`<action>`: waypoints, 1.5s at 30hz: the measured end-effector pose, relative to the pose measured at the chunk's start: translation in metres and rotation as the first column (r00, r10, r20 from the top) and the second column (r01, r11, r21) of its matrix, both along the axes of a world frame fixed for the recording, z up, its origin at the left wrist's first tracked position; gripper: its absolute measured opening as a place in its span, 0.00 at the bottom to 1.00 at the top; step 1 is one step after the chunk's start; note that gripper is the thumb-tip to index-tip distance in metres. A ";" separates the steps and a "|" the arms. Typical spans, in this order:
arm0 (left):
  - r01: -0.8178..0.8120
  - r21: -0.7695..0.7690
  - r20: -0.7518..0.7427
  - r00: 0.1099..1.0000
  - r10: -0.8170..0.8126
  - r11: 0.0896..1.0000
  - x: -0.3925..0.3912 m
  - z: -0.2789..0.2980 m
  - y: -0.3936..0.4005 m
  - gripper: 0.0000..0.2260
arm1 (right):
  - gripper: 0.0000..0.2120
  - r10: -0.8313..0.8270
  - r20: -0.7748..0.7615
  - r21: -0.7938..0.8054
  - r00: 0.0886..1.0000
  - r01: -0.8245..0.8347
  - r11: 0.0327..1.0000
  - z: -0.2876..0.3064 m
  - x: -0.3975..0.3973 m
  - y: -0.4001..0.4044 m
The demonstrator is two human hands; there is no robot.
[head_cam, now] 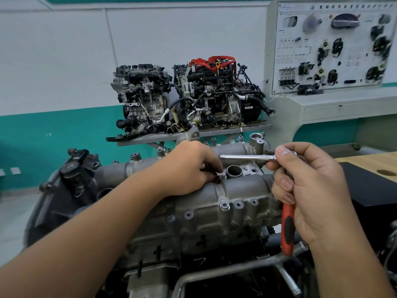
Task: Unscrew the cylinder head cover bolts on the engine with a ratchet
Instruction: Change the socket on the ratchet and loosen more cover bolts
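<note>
The left hand (pixel 189 168) rests on the cylinder head cover (pixel 236 196), its curled fingers pinching a bolt (pixel 222 177). The right hand (pixel 309 190) grips the ratchet (pixel 287 229), raised just beside.

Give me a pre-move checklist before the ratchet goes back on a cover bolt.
1. Ratchet held: ok, right hand grips the red handle.
2. Extension bar on a bolt: not ok, it points left in the air.
3. Socket on the bar's tip: cannot tell.
4. Left hand out of the way: not ok, its fingers are at a bolt on the cover.
5. That bolt loose: cannot tell.
</note>
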State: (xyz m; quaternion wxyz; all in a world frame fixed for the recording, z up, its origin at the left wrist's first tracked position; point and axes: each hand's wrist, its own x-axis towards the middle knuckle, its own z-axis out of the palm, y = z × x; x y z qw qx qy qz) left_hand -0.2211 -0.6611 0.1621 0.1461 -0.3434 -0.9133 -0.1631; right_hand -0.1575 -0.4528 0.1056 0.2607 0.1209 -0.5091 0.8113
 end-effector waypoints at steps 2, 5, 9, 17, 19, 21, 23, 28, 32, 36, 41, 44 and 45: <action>0.004 0.065 -0.032 0.999 -0.001 0.998 0.001 -0.003 -0.002 0.11 | 0.13 0.006 0.000 0.002 1.000 -0.006 1.000 0.000 0.000 0.001; -0.025 0.148 -0.024 0.999 0.029 0.989 0.003 -0.005 0.000 0.11 | 0.12 -0.001 0.006 0.005 1.000 0.001 1.000 -0.001 0.000 0.002; -0.011 0.241 0.149 0.988 -0.026 0.970 0.007 -0.006 0.002 0.16 | 0.12 -0.003 0.004 0.008 1.000 0.003 1.000 0.000 -0.001 0.002; -0.119 0.223 -0.035 0.991 0.130 0.968 0.009 -0.011 0.003 0.07 | 0.11 0.001 -0.018 0.007 1.000 -0.001 1.000 -0.002 -0.003 0.003; -0.104 0.220 -0.004 0.994 0.108 0.970 0.009 -0.010 0.003 0.08 | 0.11 -0.006 -0.015 0.011 1.000 0.006 1.000 -0.002 -0.003 0.003; -0.108 0.221 0.023 0.994 0.106 0.969 0.008 -0.009 0.002 0.08 | 0.12 -0.012 -0.002 0.019 1.000 0.012 1.000 -0.001 -0.005 0.002; -0.109 0.217 0.040 0.994 0.103 0.970 0.006 -0.009 0.002 0.07 | 0.13 -0.028 0.027 0.041 0.999 0.027 0.999 0.001 -0.008 0.002; -0.032 0.276 0.212 0.977 -0.028 0.961 0.002 -0.006 0.000 0.17 | 0.15 -0.076 0.119 0.211 0.990 0.050 0.976 0.026 -0.008 0.009; -0.068 0.256 0.156 0.987 0.028 0.964 0.003 -0.007 0.004 0.21 | 0.10 -0.146 0.163 0.475 0.976 0.052 0.878 0.061 -0.009 0.019; -0.176 0.181 0.015 0.984 0.176 0.968 0.003 -0.009 0.007 0.08 | 0.02 -0.104 0.258 0.493 0.960 -0.038 0.869 0.074 -0.023 0.014; -0.117 0.172 0.077 0.991 0.105 0.978 0.001 -0.007 0.005 0.03 | 0.06 0.156 0.454 0.215 0.877 -0.277 0.937 0.074 -0.042 0.019; -0.102 0.192 0.068 0.994 0.091 0.976 -0.001 -0.008 0.004 0.02 | 0.06 0.279 0.472 0.070 0.836 -0.351 0.934 0.071 -0.048 0.026; -0.100 0.201 0.061 0.994 0.089 0.974 -0.001 -0.009 0.004 0.02 | 0.05 0.312 0.467 0.034 0.827 -0.370 0.928 0.070 -0.049 0.028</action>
